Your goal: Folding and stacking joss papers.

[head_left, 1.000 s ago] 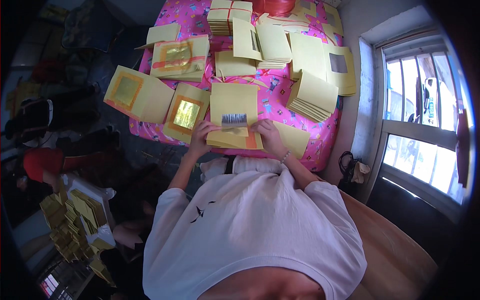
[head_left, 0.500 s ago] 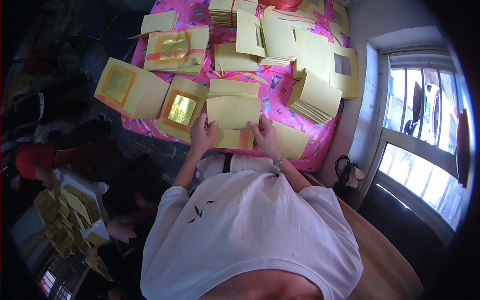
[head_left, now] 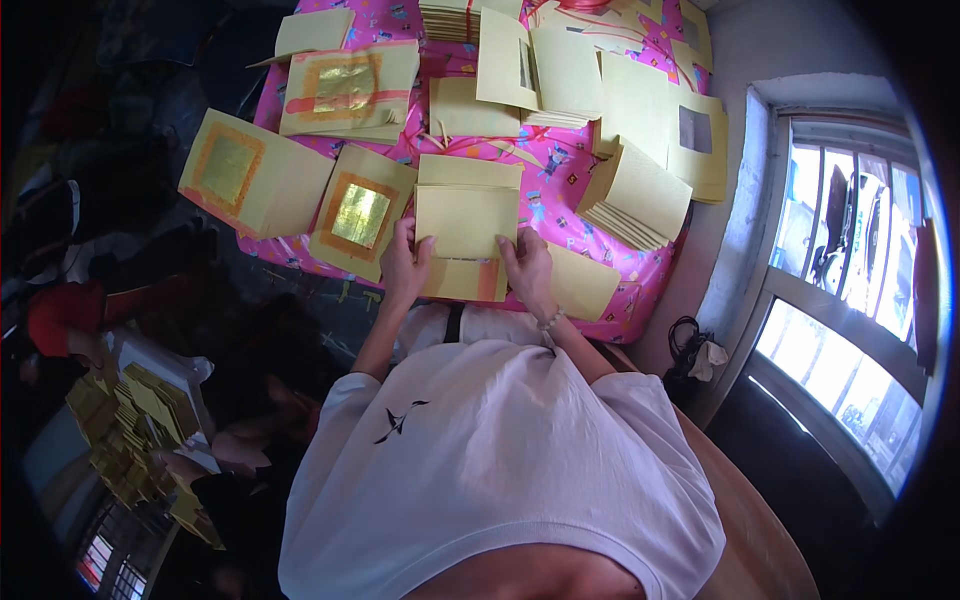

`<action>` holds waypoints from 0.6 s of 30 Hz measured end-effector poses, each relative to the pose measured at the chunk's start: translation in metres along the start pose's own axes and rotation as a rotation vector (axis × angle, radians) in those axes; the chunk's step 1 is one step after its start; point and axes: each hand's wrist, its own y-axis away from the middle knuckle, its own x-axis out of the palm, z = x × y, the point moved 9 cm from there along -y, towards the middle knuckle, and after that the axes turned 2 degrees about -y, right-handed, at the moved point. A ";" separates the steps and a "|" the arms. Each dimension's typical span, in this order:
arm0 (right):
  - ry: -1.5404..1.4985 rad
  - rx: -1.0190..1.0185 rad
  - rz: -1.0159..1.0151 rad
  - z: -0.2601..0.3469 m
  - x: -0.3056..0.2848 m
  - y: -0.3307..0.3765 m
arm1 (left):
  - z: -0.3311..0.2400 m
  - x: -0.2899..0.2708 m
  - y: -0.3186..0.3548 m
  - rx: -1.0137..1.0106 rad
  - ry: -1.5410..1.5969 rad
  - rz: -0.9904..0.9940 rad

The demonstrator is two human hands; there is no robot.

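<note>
Between my two hands is a plain yellow paper sheet, held by its near corners. My left hand pinches the left side, thumb on top and fingers curled beneath. My right hand grips the right side the same way, a bracelet on its wrist. Another yellow sheet shows past the far edge, and a sheet with a pink-orange stripe lies under the near edge. Left of my left hand rests a yellow sheet with a gold foil square. A plain yellow sheet lies beside my right hand.
A pink patterned cloth covers the table. Fanned yellow papers and foil-marked sheets surround my work spot. At right is a barred window. To the lower left, other people handle yellow papers in a white container.
The held sheet's far edge has shifted slightly away from me and looks straighter. Both hands keep their grip in nearly the same place. The view has turned a little.
</note>
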 end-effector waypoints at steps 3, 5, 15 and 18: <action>0.019 -0.005 -0.001 0.000 0.000 -0.001 | -0.003 0.000 -0.001 0.021 -0.009 -0.009; 0.044 -0.029 -0.009 0.005 0.000 -0.002 | -0.002 -0.002 -0.002 0.031 -0.006 -0.031; 0.079 -0.015 -0.011 0.005 0.000 -0.004 | -0.002 -0.002 -0.005 0.046 -0.028 -0.054; 0.079 -0.029 -0.024 0.002 0.001 -0.005 | 0.003 0.001 -0.007 -0.007 -0.032 -0.022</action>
